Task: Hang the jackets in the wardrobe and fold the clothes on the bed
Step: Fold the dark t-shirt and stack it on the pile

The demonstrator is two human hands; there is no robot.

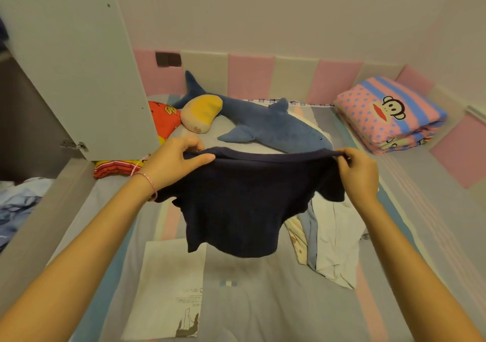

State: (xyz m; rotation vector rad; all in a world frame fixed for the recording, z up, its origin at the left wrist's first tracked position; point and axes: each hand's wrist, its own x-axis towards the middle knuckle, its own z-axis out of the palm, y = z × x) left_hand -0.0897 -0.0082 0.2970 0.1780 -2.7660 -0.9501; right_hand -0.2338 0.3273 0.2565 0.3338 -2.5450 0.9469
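I hold a navy T-shirt [244, 210] up over the bed [263, 302], stretched between both hands by its top edge. My left hand [181, 160] pinches one shoulder, thumb lying flat along the hem; my right hand [360, 173] has its fingers curled round the other shoulder. The knit looks soft and matte, and it hangs free in a loose, slightly rumpled rectangle, short sleeves drooping at each side, its lower edge clear of the sheet.

A thin pink cord bracelet [148, 181] circles my left wrist.

Below the shirt, on the grey, blue and pink striped sheet, lies a white garment [171, 289] folded flat into a neat rectangle, with small printed text and a figure near its lower corner. To the right sits a loose heap of pale clothes [331, 236] — white, light blue and cream, creased and unfolded.

Farther back rest a plush blue shark [271, 126], a rounded yellow and peach cushion [201, 116] and a red pillow [163, 120]. A thick folded quilt [389, 115], pink with blue dots and a cartoon monkey face, sits in the far right corner. The smooth grey wardrobe door [79, 65] stands open at my left.
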